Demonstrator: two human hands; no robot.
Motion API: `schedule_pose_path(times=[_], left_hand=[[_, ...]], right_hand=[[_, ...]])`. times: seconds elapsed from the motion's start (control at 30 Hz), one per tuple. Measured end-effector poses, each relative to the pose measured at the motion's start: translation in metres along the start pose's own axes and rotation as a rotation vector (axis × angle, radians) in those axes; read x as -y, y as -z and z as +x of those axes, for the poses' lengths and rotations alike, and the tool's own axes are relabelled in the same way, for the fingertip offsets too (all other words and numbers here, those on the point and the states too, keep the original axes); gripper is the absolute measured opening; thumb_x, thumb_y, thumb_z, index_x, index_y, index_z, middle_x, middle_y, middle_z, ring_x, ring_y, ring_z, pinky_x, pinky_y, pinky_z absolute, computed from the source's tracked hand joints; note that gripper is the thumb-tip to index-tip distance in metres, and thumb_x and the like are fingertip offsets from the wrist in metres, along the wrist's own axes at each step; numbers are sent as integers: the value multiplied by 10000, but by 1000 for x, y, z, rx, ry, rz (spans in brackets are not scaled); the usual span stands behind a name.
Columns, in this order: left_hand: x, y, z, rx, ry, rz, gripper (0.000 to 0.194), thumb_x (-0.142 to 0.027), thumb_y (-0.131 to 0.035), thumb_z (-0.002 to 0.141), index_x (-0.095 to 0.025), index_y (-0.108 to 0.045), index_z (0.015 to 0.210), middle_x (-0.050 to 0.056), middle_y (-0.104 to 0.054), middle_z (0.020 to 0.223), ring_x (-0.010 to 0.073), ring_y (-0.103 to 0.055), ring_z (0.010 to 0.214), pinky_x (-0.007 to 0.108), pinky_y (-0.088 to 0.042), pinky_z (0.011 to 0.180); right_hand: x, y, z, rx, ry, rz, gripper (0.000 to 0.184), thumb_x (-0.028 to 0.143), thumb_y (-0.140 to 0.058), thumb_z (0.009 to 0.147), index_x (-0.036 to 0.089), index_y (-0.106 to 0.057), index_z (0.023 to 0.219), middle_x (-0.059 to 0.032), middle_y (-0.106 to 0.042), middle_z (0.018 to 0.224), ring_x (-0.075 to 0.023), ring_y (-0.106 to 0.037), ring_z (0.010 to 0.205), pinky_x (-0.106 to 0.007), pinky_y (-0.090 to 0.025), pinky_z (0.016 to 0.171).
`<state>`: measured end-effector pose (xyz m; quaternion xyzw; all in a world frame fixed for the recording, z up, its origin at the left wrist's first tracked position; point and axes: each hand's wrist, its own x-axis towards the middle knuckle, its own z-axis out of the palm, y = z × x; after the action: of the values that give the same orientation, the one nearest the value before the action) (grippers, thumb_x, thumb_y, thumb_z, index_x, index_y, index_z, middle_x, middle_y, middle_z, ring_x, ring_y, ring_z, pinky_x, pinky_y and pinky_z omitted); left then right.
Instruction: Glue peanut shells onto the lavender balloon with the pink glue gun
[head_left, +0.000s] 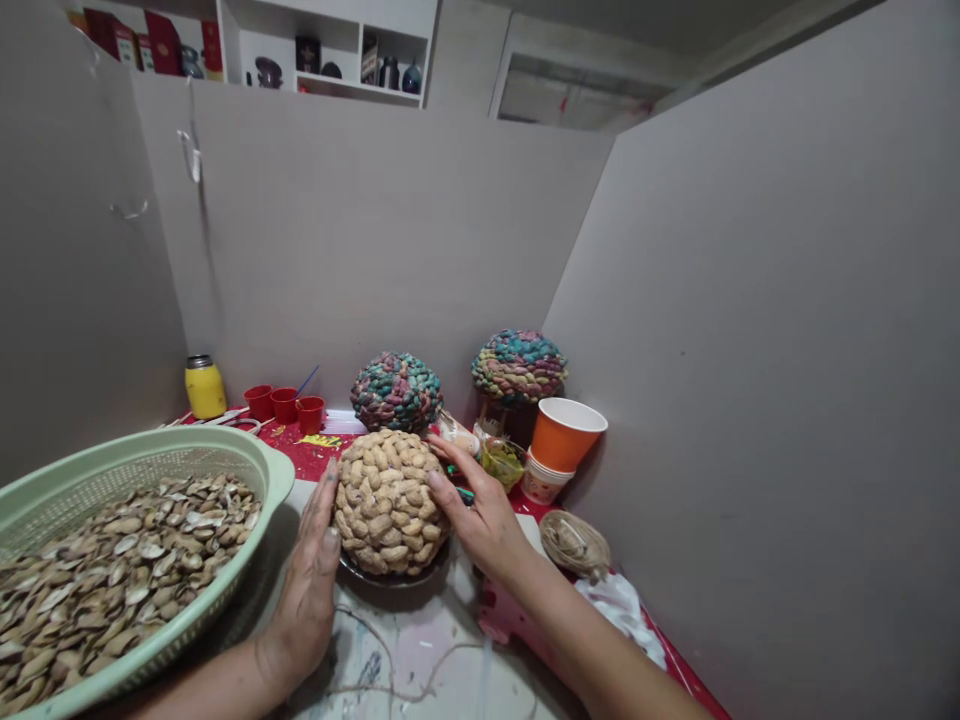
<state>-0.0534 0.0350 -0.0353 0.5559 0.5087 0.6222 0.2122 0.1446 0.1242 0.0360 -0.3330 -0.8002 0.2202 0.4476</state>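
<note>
A round ball covered in peanut shells (pixel 391 500) rests on a dark shallow dish (pixel 375 577) in front of me. My left hand (pixel 306 590) lies along the ball's left side, fingers long and close together, palm turned towards it. From the right, my right hand (pixel 480 510) bends its fingers and thumb over the ball's upper right side. The two hands hold the ball between them. At the left, a pale green colander (pixel 274 470) contains many loose shell halves (pixel 150 550).
Two multicoloured shell-covered domes (pixel 397 392) (pixel 519 366) stand behind. Several red cups (pixel 285 405) and a yellow jar (pixel 205 388) are at back left. Right are an orange paper bucket (pixel 568 435), a twine coil (pixel 575 545) and a white plastic bag (pixel 621 612). Grey panels (pixel 375 230) enclose the table.
</note>
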Motion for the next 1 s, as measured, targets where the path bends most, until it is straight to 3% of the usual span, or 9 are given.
schedule_pose_path(times=[0.27, 0.43, 0.7, 0.83, 1.0], left_hand=[[-9, 5, 2, 17, -110, 44, 531, -475, -280, 979, -304, -340, 1478, 11, -331, 1567, 258, -218, 1456, 478, -103, 1204], [-7, 6, -1, 28, -65, 26, 550, -492, -286, 973, -283, -348, 1478, 48, -358, 1551, 285, -231, 1447, 507, -112, 1197], [-13, -1, 0, -11, -20, -253, 480, -477, -385, 956, -308, -423, 1404, 37, -409, 1512, 289, -343, 1393, 497, -254, 1162], [-22, -5, 1, -72, -67, -328, 433, -479, -443, 937, -310, -505, 1331, 24, -475, 1465, 274, -362, 1388, 471, -240, 1173], [-28, -5, 0, -60, -96, -329, 431, -462, -439, 943, -318, -503, 1345, 15, -471, 1472, 250, -346, 1400, 417, -238, 1181]], right_hand=[[1, 2, 2, 7, 7, -5, 514, 488, -474, 934, 175, -498, 1340, -127, -551, 1336, -277, -503, 1237, -453, -382, 1066], [-2, 0, 3, -14, -2, -22, 504, 483, -477, 933, 171, -509, 1327, -125, -578, 1299, -279, -530, 1200, -450, -406, 1038], [-9, -2, 6, -97, -83, -32, 474, 487, -428, 950, 194, -525, 1311, -107, -594, 1283, -273, -542, 1187, -435, -405, 1028], [-12, -1, 9, -112, -154, -7, 460, 514, -403, 951, 228, -545, 1282, -82, -630, 1233, -279, -568, 1158, -433, -408, 1018], [-14, -1, 11, -123, -188, -4, 435, 522, -418, 942, 243, -585, 1231, -75, -679, 1124, -298, -569, 1160, -441, -407, 1013]])
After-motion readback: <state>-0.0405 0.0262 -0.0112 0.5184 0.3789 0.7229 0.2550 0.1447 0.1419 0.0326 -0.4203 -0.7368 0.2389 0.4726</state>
